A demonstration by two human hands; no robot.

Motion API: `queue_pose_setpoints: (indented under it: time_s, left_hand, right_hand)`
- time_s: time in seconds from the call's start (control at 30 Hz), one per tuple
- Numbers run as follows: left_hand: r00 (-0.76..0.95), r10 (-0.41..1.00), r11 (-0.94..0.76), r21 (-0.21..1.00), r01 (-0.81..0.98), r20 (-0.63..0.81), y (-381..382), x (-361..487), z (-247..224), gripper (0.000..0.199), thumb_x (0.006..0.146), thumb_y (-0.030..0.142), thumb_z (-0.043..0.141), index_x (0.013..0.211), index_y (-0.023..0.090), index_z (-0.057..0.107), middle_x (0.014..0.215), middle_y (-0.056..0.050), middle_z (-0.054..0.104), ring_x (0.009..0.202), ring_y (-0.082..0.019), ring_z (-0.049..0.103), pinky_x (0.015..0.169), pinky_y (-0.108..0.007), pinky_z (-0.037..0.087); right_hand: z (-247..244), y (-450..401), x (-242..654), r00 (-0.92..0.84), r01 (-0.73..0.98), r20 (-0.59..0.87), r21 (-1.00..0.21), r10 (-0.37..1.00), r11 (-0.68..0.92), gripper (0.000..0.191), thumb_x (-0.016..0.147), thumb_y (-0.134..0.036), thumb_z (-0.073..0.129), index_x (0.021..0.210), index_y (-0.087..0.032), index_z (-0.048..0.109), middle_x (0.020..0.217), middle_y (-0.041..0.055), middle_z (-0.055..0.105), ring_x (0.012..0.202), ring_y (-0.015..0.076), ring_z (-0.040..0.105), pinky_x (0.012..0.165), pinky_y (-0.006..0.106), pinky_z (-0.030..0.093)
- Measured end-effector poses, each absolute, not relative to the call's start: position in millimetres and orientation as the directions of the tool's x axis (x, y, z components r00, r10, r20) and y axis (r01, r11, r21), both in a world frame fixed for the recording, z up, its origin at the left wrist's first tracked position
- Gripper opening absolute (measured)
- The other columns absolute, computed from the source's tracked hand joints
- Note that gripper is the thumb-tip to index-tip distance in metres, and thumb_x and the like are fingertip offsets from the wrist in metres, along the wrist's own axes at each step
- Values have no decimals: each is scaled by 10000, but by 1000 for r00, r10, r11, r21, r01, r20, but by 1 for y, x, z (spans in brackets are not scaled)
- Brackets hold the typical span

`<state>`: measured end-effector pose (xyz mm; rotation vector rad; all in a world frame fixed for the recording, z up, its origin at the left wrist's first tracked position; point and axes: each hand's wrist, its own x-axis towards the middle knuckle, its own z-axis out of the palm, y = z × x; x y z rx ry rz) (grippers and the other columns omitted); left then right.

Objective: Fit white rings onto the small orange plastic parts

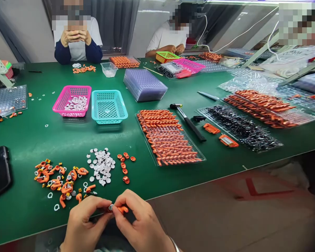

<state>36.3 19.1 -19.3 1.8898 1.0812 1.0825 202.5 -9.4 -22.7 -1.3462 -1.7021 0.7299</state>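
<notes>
At the table's front edge, my left hand [85, 218] and my right hand [138, 218] meet fingertip to fingertip. Between them is an orange earbud shell [124, 209] with a small round silver part [111, 207] at its left end. Both hands are closed in a pinch; the fingers hide much of the piece. Beyond my left hand lies a loose heap of orange earbud shells [67, 188] with yellow tabs and white rings. White round discs [102, 168] are piled beside it, and several orange caps [124, 171] sit to their right.
Pink basket [57, 108] with white pieces and turquoise basket [109, 121] stand behind. To the right are a tray of orange parts [170, 140], a hammer [191, 127] and a tray of black parts [238, 127]. A phone [0, 171] lies left. Two people sit opposite.
</notes>
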Motion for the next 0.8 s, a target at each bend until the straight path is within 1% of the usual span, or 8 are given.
queue_pose_setpoints:
  time_s: [0.17, 0.37, 0.5, 0.67, 0.8]
  left_hand:
    - [311, 888, -434, 839, 328, 338, 19, 36, -20, 167, 790, 97, 695, 876, 240, 703, 777, 55, 735, 659, -88, 702, 644, -99, 547]
    - [349, 866, -472, 814, 339, 357, 18, 35, -19, 144, 820, 97, 665, 884, 224, 689, 765, 42, 726, 641, -96, 696, 615, -121, 549]
    - [359, 844, -518, 778, 355, 398, 17, 35, -17, 114, 842, 110, 652, 890, 211, 676, 761, 29, 720, 639, -104, 691, 605, -139, 551]
    - [371, 806, -583, 724, 368, 461, 15, 37, -12, 81, 883, 119, 629, 897, 195, 656, 750, 15, 703, 642, -111, 677, 602, -162, 550]
    - [435, 757, -633, 710, 308, 487, 14, 35, -10, 72, 904, 108, 624, 933, 172, 641, 764, -8, 688, 670, -120, 665, 611, -176, 549]
  right_hand:
    - [-23, -9, 203, -105, 477, 259, -834, 960, 277, 148, 893, -161, 495, 761, -165, 563, 695, 24, 593, 631, 127, 564, 583, 220, 418]
    - [-23, -9, 203, -133, 450, 235, -851, 963, 269, 137, 893, -165, 491, 775, -167, 560, 704, 23, 588, 633, 127, 558, 586, 222, 417]
    - [-23, -11, 201, -126, 415, 210, -877, 970, 244, 132, 879, -167, 493, 760, -170, 550, 694, 16, 570, 624, 125, 542, 572, 223, 403]
    - [-18, -9, 203, -149, 308, 68, -945, 987, 112, 135, 878, -217, 506, 750, -180, 526, 694, -2, 533, 622, 121, 505, 575, 225, 394]
    - [-11, -6, 210, -230, 220, -33, -975, 973, 19, 88, 877, -252, 524, 831, -177, 532, 756, 2, 541, 674, 130, 506, 617, 230, 413]
